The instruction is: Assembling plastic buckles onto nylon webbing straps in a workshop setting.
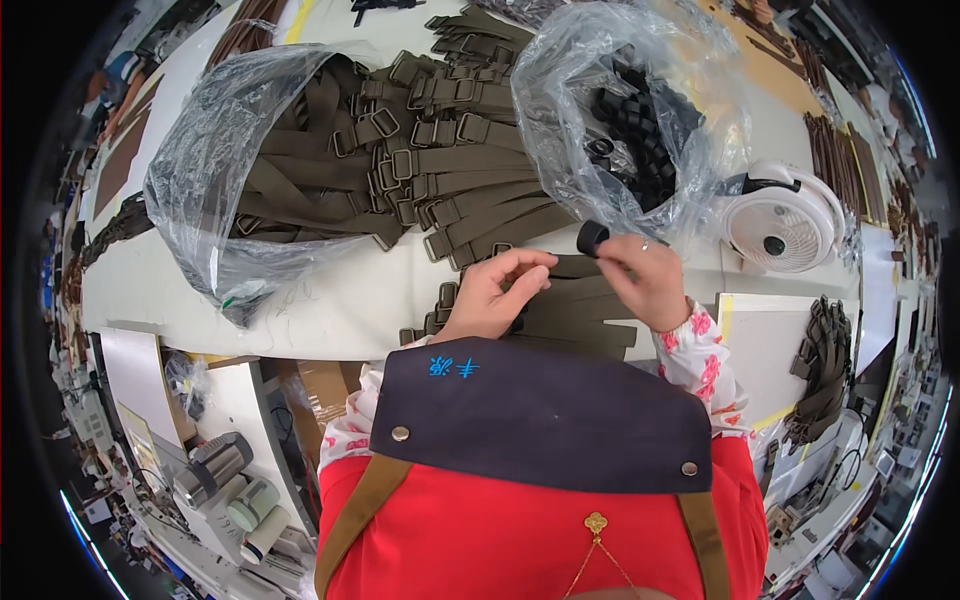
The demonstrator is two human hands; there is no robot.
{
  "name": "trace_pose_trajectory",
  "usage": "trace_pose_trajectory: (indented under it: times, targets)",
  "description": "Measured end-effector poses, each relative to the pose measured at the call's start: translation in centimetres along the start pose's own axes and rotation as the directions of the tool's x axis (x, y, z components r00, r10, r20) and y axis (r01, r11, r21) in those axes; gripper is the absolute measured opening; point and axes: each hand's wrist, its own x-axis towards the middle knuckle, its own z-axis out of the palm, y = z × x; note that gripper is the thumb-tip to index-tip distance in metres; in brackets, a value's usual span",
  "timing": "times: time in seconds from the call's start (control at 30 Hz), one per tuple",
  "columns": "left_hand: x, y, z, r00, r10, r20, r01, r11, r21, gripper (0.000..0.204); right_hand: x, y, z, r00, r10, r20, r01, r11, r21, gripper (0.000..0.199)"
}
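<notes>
My right hand (645,280) pinches a small black band loop (591,238) between thumb and fingertips, held above the table. To its left, my left hand (490,295) has thumb and forefinger drawn close together; whether anything is between them is too small to make out. Below and between both hands lie olive-green webbing straps (572,312) in a stack, partly covered by my left hand. More olive straps with metal buckles (480,185) are fanned out just beyond my hands. A clear plastic bag (555,130) holding many black loops (640,140) stands beyond my right hand.
Another clear bag (200,170) with olive straps spilling out lies at the left. A white fan (782,228) stands at the right, beyond a white board (765,350). Dark straps (825,365) hang over the board's right side. Flasks (222,465) stand low at the left.
</notes>
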Motion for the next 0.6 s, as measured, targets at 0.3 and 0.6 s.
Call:
trace_pose_trajectory:
  times: [0.3,0.6]
  targets:
    - [-2.2,1.2,1.0,0.998,-0.056,0.034,0.06,0.987,-0.151,0.016,-3.6,-4.7,2.5,0.981,0.167,-0.095,-0.137,0.954,0.267,0.02]
    - [-2.9,1.5,-0.1,0.981,-0.138,0.138,0.126,0.988,0.094,0.017,-3.9,-6.0,2.6,0.824,0.425,0.375,-0.559,0.501,0.661,0.034]
